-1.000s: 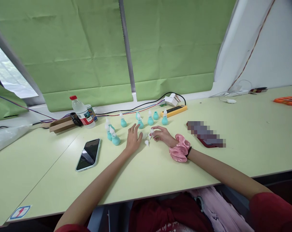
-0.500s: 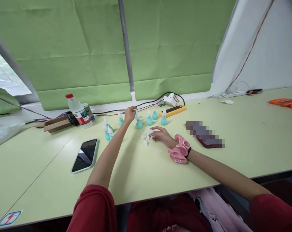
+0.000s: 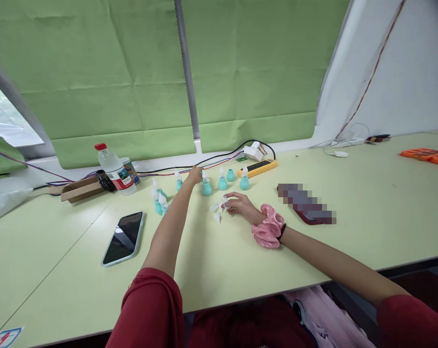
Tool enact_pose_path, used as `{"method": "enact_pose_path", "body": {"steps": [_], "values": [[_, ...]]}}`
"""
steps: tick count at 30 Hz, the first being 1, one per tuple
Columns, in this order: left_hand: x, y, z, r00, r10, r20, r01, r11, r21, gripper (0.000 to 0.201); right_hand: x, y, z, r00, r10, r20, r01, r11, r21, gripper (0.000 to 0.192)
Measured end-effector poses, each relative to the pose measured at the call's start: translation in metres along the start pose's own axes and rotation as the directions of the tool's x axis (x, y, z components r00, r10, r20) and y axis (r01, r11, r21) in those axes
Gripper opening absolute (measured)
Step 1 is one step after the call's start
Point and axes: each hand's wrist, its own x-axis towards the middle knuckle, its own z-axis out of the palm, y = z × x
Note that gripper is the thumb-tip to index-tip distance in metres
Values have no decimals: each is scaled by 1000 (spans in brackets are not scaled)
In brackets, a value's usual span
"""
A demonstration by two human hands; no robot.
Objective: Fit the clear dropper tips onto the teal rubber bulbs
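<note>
Teal bulb (image 3: pixel 206 187) — just beside left hand (image 3: pixel 195 175), whose grip cannot be told.

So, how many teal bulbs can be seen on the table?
7: three at left, one by the left hand, then three at right. The arm may hide more.

A black-screened smartphone (image 3: pixel 124 238) lay lower left. A red-capped plastic water bottle (image 3: pixel 111 168) stood upper left beside a brown cardboard box (image 3: pixel 80 189).
</note>
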Motion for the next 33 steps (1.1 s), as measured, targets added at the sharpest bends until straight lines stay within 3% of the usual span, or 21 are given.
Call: {"method": "enact_pose_path", "body": {"steps": [5, 11, 14, 17, 19, 21, 23, 24, 26, 29, 31, 33], "values": [[-3, -3, 1, 997, -66, -28, 68, 996, 49, 29, 1, 0, 0, 1000, 3, -2, -3, 1000, -10, 31], [-16, 0, -1, 997, -60, -44, 62, 996, 67, 26, 0, -1, 0, 1000, 18, -15, -19, 1000, -24, 30], [-22, 6, -12, 989, -67, -130, 79, 993, 86, 23, -1, -2, 0, 1000, 20, -17, -21, 999, -27, 30], [-26, 13, -36, 969, -94, -227, 120, 987, 106, 30, -1, -3, 1, 1000, 19, -21, -19, 1000, -25, 29], [-32, 20, -56, 942, -114, -317, 158, 981, 116, 35, -1, -3, 1, 999, 16, -30, -16, 1000, -21, 29], [-44, 31, -74, 875, -106, -473, 184, 975, 121, 35, -1, -3, 1, 999, 10, -41, -10, 1000, -13, 29], [-65, 46, -85, 795, -31, -606, 144, 980, 138, 33, 0, -1, 0, 999, -1, -46, 1, 1000, -1, 30], [-79, 55, -86, 793, 26, -609, 92, 982, 163, 32, 0, -1, 0, 999, -7, -46, 8, 1000, 6, 30], [-112, 72, -81, 857, 124, -500, -9, 974, 225, 33, 0, 0, -1, 999, -20, -37, 21, 1000, 23, 32], [-161, 85, -57, 958, 213, -191, -150, 943, 298, 34, -3, 0, 1, 1000, -27, 3, 27, 999, 47, 35], [-186, 80, -37, 963, 268, -33, -250, 932, 263, 35, -6, -2, 3, 998, -25, 54, 22, 998, 59, 33], [-200, 69, -21, 947, 322, 0, -318, 937, 147, 35, -11, -5, 6, 993, -17, 121, 10, 998, 64, 31]]}}
